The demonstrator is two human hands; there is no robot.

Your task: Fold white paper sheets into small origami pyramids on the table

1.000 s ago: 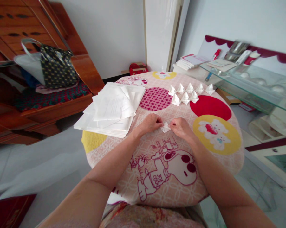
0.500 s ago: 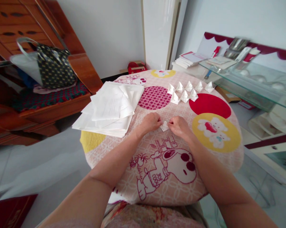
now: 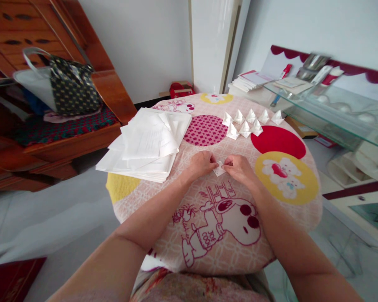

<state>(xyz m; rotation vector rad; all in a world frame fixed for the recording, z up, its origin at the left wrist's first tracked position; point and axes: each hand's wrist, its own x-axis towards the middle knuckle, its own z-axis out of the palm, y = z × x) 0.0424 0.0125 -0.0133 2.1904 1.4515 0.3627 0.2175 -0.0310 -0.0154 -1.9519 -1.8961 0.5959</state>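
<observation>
Folded paper [image 3: 219, 170] — edges probably in hands [image 3: 239, 168]

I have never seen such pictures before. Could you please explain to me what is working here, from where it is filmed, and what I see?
There is no machine here, only two bare hands: the left hand and the right hand. One camera, worn on the head, takes the view, looking forward and down. Together the hands hold a small folded white paper. On the round, cloth-covered table, a loose stack of white sheets lies to the left; farther away, to the right, stand eight folded white pieces.
</observation>
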